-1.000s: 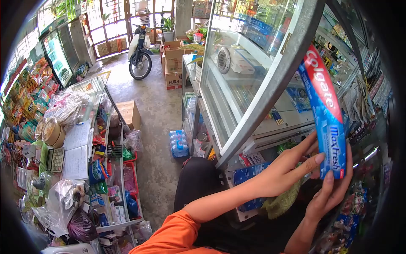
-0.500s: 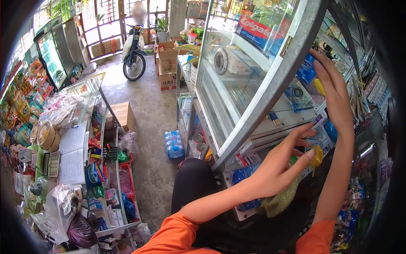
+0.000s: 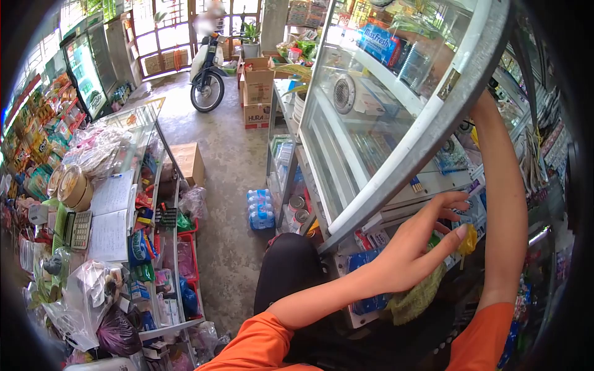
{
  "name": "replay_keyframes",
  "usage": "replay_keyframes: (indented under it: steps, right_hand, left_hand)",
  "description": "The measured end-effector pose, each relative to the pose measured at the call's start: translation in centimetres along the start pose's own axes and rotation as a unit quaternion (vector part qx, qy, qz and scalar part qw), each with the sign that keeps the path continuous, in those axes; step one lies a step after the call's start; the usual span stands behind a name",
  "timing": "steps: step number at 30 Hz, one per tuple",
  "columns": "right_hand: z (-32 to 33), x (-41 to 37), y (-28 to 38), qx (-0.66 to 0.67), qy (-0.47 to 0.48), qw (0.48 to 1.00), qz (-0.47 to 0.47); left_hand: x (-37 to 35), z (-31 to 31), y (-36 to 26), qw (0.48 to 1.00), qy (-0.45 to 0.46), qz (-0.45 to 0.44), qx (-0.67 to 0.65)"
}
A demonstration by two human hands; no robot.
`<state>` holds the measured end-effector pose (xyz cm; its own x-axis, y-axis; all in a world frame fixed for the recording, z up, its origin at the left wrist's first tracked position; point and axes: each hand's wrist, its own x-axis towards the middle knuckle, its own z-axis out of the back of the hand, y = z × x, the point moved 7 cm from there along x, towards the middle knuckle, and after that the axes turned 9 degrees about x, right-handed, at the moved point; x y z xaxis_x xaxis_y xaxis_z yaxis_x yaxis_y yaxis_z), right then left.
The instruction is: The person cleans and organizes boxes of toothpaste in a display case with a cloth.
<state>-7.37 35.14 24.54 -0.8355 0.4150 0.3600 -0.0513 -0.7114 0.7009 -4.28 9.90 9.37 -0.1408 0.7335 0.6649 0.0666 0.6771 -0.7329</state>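
Observation:
My right hand (image 3: 443,62) reaches behind the metal frame into the glass cabinet (image 3: 371,142), a dim shape through the pane with its fingers mostly hidden. Close to it on the upper shelf are a blue MaxFresh box (image 3: 377,44), a red box edge and a spiral-bound item (image 3: 416,62). My left hand (image 3: 416,250) hovers palm down over my lap, fingers loosely bent and apart. Its thumb tip overlaps a yellow plastic piece (image 3: 469,240). Below hangs a green mesh-like bag (image 3: 421,294), beside a blue packet (image 3: 368,281).
On the left, a glass counter holds an open notebook (image 3: 110,216), a calculator (image 3: 78,230) and plastic bags. A pack of bottled water (image 3: 260,210) stands on the floor by the cabinet. Cardboard boxes (image 3: 257,86) and a motorbike (image 3: 207,77) are farther back, with a person behind.
My right hand has gone from the cabinet's open side, where it touched a blue packet, deeper inside. A MaxFresh face now shows where Colgate lettering was. The whole view has shifted slightly.

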Motion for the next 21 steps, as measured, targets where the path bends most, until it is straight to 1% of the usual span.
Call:
replay_keyframes:
  steps: [4, 21]
  right_hand:
    - [-0.5, 0.9, -0.7, -0.007, -0.009, 1.000, 0.004]
    - [1.1, -0.9, -1.6, -0.051, -0.066, 0.996, 0.008]
  left_hand:
    - [0.1, 0.0, 0.2, 1.000, -0.002, -0.002, 0.001]
    - [-0.2, 0.3, -0.1, 1.000, 0.002, -0.013, 0.013]
